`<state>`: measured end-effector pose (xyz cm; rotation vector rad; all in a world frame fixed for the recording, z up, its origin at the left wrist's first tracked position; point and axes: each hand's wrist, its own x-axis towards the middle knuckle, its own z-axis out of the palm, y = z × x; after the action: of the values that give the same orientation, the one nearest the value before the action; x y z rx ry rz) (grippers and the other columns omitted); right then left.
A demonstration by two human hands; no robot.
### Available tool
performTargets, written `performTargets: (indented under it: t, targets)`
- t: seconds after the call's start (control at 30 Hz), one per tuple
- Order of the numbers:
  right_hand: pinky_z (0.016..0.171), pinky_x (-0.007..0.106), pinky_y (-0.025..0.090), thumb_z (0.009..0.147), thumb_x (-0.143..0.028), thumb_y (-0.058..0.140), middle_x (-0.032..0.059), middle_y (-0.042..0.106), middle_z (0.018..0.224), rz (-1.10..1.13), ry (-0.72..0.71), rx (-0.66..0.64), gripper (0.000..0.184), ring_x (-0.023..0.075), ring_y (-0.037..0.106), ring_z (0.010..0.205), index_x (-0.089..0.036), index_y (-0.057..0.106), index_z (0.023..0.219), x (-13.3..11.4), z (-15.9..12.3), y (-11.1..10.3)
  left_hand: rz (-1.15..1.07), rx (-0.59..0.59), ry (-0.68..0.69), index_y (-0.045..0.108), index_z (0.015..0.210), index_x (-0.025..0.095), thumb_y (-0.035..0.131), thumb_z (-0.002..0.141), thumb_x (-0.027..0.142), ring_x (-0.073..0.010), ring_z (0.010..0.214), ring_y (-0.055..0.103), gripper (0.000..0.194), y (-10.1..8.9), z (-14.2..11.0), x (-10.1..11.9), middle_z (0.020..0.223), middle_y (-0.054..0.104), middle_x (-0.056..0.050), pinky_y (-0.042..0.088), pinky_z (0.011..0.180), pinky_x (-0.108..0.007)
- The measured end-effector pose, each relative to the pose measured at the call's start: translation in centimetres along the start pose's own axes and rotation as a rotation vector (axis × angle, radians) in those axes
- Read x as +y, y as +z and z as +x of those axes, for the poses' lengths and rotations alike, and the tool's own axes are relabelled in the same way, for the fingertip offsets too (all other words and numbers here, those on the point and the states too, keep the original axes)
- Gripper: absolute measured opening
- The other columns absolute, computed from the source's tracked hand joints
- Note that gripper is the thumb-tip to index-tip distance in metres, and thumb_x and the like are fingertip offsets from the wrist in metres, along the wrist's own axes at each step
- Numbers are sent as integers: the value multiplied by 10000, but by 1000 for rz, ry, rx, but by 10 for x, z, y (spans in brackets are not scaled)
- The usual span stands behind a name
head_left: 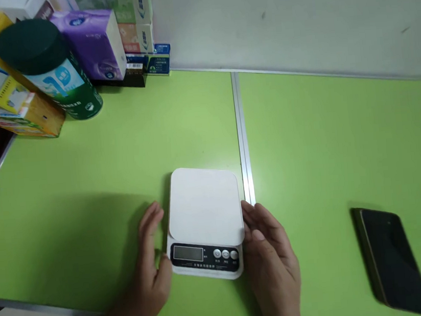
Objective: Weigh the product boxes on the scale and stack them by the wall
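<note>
A white digital kitchen scale (204,207) lies flat on the green table, its bare platform toward the back. Its black front panel holds a blank grey display (188,253) and three round buttons (225,254). My left hand (151,266) stands on edge at the scale's left side, open, thumb apart from the fingers. The thumb tip is close to the scale's lower left edge; whether it touches I cannot tell. Along the right edge, my right hand (273,258) is open with loosely bent fingers close to the scale and nothing visible in it.
A dark smartphone (396,259) lies at the right on the green table (323,143). At the back left stand a green canister (51,68), a purple tissue pack (92,45) and several stacked boxes (25,112). A metal strip (243,135) divides the tabletop; a pale wall (294,23) rises behind.
</note>
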<state>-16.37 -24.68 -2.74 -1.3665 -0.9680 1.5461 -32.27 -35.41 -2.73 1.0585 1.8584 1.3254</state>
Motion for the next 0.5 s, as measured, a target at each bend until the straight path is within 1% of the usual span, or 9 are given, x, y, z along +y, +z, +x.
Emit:
performTargets:
  t: [0.1,0.17,0.2,0.23,0.3,0.37,0.4,0.43,0.5]
  targets:
    - [1022,448,414,874,-262,587,66,586,1299,-12,-92,44,297,243,549,1194,-271,608,1170,0,-5,-7,-3,90,43,441,1319,301,456,881,114,-244,1384,319,476,-18,0,-7,1453,386,-47,289,1144,-444]
    - [945,398,448,880,-243,577,60,602,1238,-65,-124,67,272,217,581,1099,-267,617,1147,2,-10,-11,85,88,82,584,1056,272,512,870,123,-236,1312,400,249,-28,2,-9,1330,492,-35,361,1081,-412]
    - [898,376,461,881,-235,574,59,611,1194,-100,-134,78,270,203,595,1031,-261,618,1145,4,-12,-13,135,77,108,598,898,249,521,873,135,-239,1273,431,141,-32,3,-10,1254,536,-34,388,1044,-408]
    - [849,356,468,880,-228,573,58,619,1135,-134,-158,87,265,188,599,957,-253,621,1140,6,-13,-13,171,60,133,574,765,229,509,887,158,-247,1236,455,155,-35,5,-11,1170,570,-39,409,1008,-414]
    - [759,327,468,870,-210,583,44,606,993,-184,-246,81,243,164,578,835,-236,636,1106,9,-15,-14,175,44,169,504,616,210,430,938,238,-266,1161,496,331,-37,8,-13,990,604,-58,430,956,-445]
    - [699,303,453,858,-176,595,20,563,874,-206,-348,59,216,150,546,771,-226,648,1062,12,-14,-12,98,63,171,483,569,207,334,974,307,-268,1075,532,443,-35,10,-14,850,594,-63,429,940,-469]
    - [676,293,444,853,-159,596,11,544,834,-214,-380,51,208,146,537,755,-223,650,1044,13,-13,-11,51,84,157,505,579,207,309,981,324,-259,1035,544,461,-34,11,-15,816,584,-60,430,938,-467]
    - [664,286,437,851,-142,595,5,536,812,-227,-390,47,208,143,533,747,-222,649,1035,13,-12,-11,10,111,135,545,622,207,306,983,323,-247,1005,554,448,-32,11,-15,814,581,-55,434,935,-457]
    - [653,280,433,848,-120,594,5,548,809,-262,-383,51,218,141,537,742,-220,647,1035,13,-11,-11,-26,144,84,627,793,205,338,977,272,-226,985,569,348,-29,11,-14,889,597,-54,454,915,-418]
